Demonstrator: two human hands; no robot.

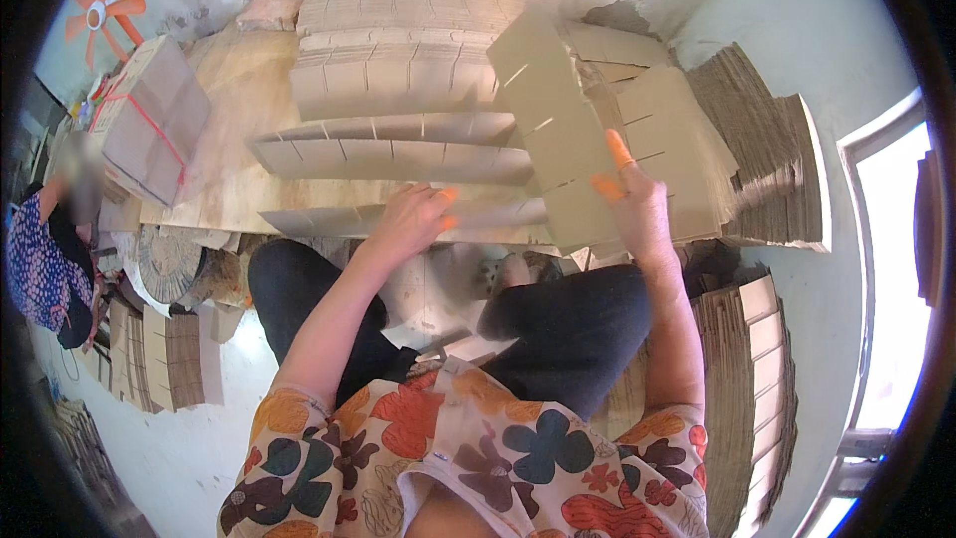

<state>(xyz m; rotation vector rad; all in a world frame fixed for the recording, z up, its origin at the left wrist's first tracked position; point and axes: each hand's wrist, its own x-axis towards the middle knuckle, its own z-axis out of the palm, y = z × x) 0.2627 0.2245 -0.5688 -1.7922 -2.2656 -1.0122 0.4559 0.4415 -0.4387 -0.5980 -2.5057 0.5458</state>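
Note:
Upright on edge across the wooden table stand slotted cardboard strips [418,159], in rows running left to right. My left hand [410,221] is closed at the top edge of the nearest strip [319,218], with orange covers on its fingertips. On the right, my right hand [639,207] grips the right edge of a tilted slotted cardboard sheet [548,130]. Its thumb and finger also wear orange covers. This sheet is raised beside the right ends of the standing strips and partly hides a pile of flat cardboard sheets [662,130].
Stacked slotted cardboard [398,65] lines the table's back. More stacks [762,139] stand at the right, by a bright window [891,269]. A carton with red string [149,125] sits on the wooden table [234,70] at left, near an orange fan [100,15]. Another person [50,254] is at far left.

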